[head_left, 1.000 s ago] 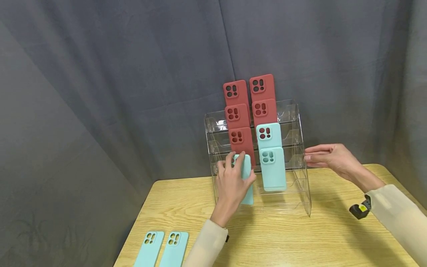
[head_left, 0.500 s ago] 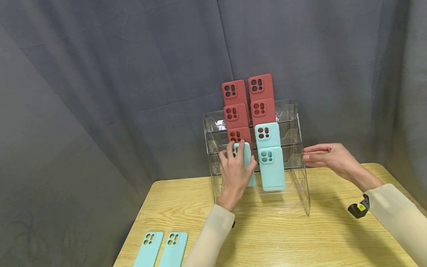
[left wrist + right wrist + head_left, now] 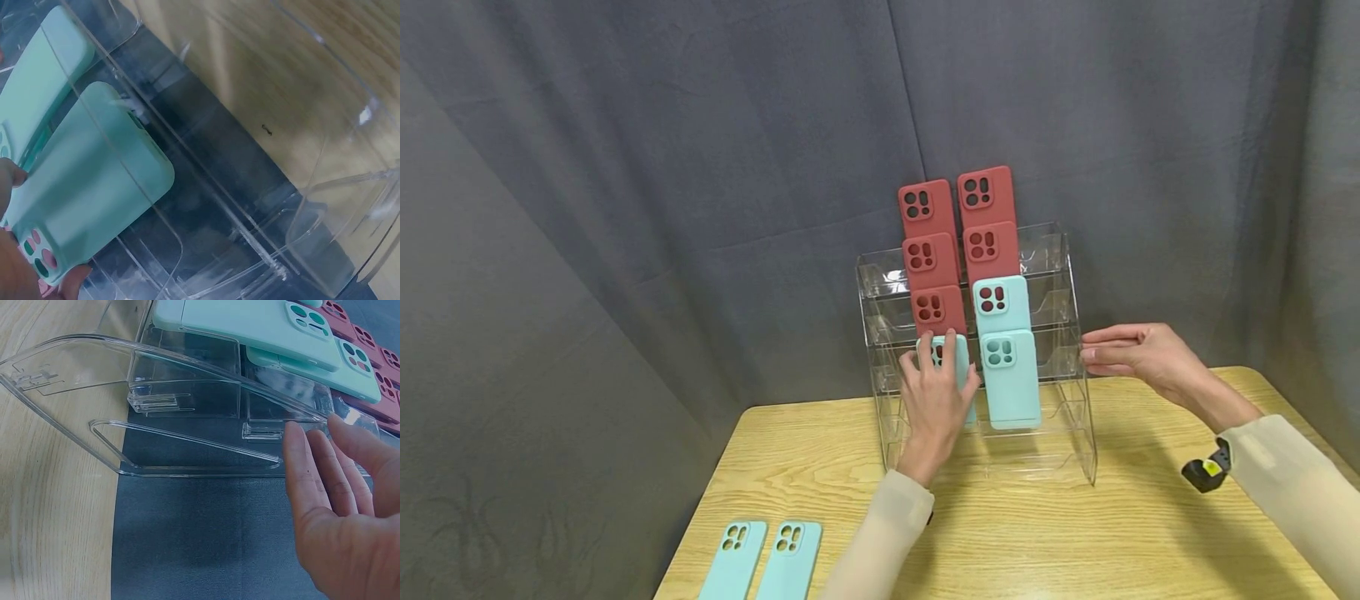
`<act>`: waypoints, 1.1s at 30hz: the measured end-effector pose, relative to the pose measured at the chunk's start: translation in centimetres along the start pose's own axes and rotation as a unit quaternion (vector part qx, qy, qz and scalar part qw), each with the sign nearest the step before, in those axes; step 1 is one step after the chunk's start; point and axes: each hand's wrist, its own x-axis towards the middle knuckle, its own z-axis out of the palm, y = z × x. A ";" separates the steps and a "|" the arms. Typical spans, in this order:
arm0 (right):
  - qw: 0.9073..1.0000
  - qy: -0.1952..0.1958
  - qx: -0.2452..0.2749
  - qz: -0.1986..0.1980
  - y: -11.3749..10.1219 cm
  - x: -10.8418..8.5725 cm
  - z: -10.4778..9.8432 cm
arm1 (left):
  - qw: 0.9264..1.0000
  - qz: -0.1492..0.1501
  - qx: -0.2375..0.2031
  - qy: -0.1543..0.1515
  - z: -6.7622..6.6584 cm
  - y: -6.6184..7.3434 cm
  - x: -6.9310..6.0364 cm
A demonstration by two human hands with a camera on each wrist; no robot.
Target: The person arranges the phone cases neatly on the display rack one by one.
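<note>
My left hand (image 3: 936,404) grips a mint-green phone case (image 3: 94,181), its thumb and fingers along the case's edges. That case leans upright in the lower left of a clear tiered acrylic rack (image 3: 887,287), just below a red case (image 3: 938,308). Beside it, in the right column, stand two more mint cases, the lower one (image 3: 1011,383) in front. At the rack's right side my right hand (image 3: 1138,354) has its fingers extended, their tips at the edge of the clear side panel (image 3: 206,369). Whether the held case's bottom rests on a tier is hard to tell.
More red cases (image 3: 987,192) fill the rack's upper tiers in two columns. Two mint cases (image 3: 733,562) lie side by side at the front left of the wooden table (image 3: 1000,542). A grey curtain (image 3: 737,167) hangs behind the rack.
My left hand raised the mint case up the rack's left column, over the lower part of the red case, then lowered it slightly. The right hand has stayed at the rack's side.
</note>
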 end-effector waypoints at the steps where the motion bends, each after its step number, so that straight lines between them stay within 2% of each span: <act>1: 1.000 0.001 0.000 0.000 0.0 0.0 0.0 | 1.000 0.003 0.002 0.001 0.1 0.0 -0.2; 8: 1.000 0.002 -0.007 0.004 0.1 0.1 0.1 | 1.000 0.003 0.010 0.002 0.3 0.1 -0.7; 16: 1.000 0.001 -0.002 -0.002 0.3 0.1 0.0 | 1.000 -0.017 -0.011 -0.018 0.1 0.3 -0.7; 24: 1.000 -0.001 -0.001 -0.006 0.3 0.2 0.1 | 0.998 -0.034 -0.005 -0.045 0.0 0.5 -0.9; 28: 1.000 -0.003 -0.004 -0.009 0.2 0.2 0.0 | 0.998 -0.031 -0.023 -0.054 -0.6 0.2 -1.6; 30: 1.000 -0.004 -0.007 -0.009 0.2 0.1 0.0 | 0.998 -0.027 -0.047 -0.044 -1.1 -0.2 -1.9; 33: 1.000 -0.010 -0.002 -0.002 0.0 0.1 -0.2 | 0.995 -0.030 -0.091 -0.026 -2.9 -0.9 -2.0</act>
